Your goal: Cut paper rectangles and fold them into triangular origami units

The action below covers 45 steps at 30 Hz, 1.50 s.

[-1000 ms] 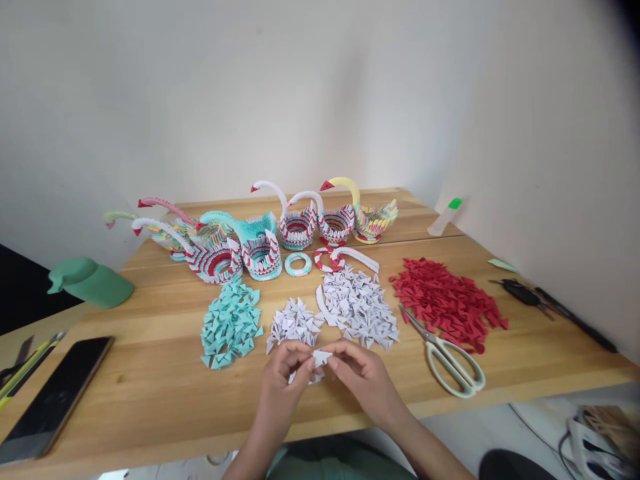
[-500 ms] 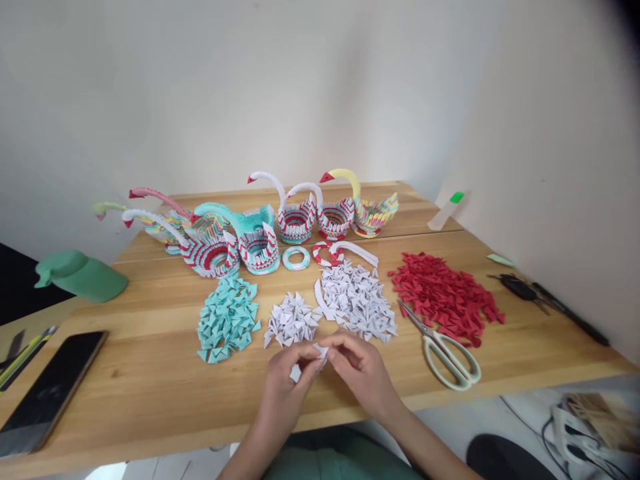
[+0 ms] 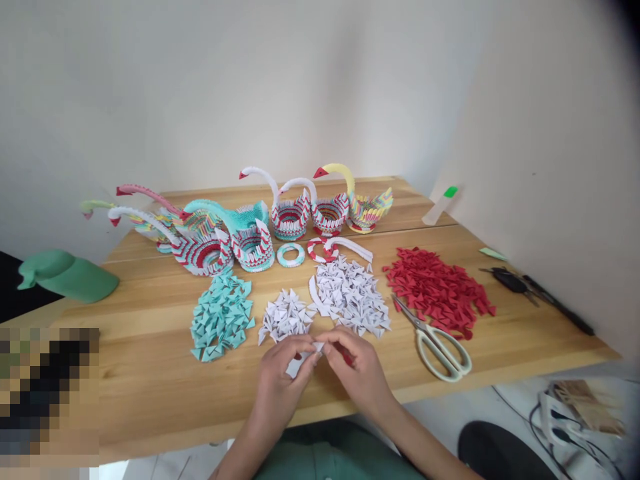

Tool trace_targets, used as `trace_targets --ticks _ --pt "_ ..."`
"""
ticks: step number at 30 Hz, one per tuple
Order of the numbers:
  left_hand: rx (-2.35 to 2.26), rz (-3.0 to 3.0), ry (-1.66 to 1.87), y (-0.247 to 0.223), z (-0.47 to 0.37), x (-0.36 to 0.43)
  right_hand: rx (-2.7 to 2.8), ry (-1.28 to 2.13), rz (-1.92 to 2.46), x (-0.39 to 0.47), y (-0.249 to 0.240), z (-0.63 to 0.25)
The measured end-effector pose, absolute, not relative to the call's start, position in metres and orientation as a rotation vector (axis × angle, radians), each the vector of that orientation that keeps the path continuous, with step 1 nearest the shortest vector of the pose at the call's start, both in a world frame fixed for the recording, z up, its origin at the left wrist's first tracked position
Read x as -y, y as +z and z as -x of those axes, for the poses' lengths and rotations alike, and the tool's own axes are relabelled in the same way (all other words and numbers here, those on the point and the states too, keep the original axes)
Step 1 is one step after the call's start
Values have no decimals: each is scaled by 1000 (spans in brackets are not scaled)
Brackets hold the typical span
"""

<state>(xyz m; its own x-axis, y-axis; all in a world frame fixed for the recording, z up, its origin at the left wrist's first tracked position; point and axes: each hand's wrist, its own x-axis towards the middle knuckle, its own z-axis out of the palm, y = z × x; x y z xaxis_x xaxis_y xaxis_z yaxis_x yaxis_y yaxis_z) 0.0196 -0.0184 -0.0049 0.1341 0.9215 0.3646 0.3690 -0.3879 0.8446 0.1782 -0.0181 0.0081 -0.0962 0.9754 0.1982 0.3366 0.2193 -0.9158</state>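
My left hand [image 3: 280, 380] and my right hand [image 3: 357, 373] meet near the front edge of the wooden table [image 3: 150, 373], fingertips pinching a small white folded paper piece [image 3: 306, 357] between them. Just beyond the hands lies a small heap of white folded triangles [image 3: 286, 315], with a larger white heap [image 3: 350, 297] to its right. A teal heap of triangles [image 3: 220, 317] sits to the left and a red heap [image 3: 437, 290] to the right.
Several modular paper swans [image 3: 250, 223] stand in a row at the back, with small paper rings [image 3: 291, 254] before them. White-handled scissors [image 3: 435, 340] lie right of my hands. A green cap [image 3: 65, 277], a glue bottle [image 3: 440, 205] and dark tools [image 3: 535, 293] sit near the edges.
My hands have stayed together on the white piece, the fingers closing tighter around it. The camera view has drifted slightly, shifting everything left and up.
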Motion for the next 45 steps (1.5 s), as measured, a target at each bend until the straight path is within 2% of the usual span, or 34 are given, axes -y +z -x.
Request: trace_targets --ticks 9,45 --pt "-1230 -1750 1209 -3 -21 19 1491 1131 1273 19 10 -181" --pt "-1213 -1712 1255 -1 -19 21 1431 1263 1214 15 5 -180"
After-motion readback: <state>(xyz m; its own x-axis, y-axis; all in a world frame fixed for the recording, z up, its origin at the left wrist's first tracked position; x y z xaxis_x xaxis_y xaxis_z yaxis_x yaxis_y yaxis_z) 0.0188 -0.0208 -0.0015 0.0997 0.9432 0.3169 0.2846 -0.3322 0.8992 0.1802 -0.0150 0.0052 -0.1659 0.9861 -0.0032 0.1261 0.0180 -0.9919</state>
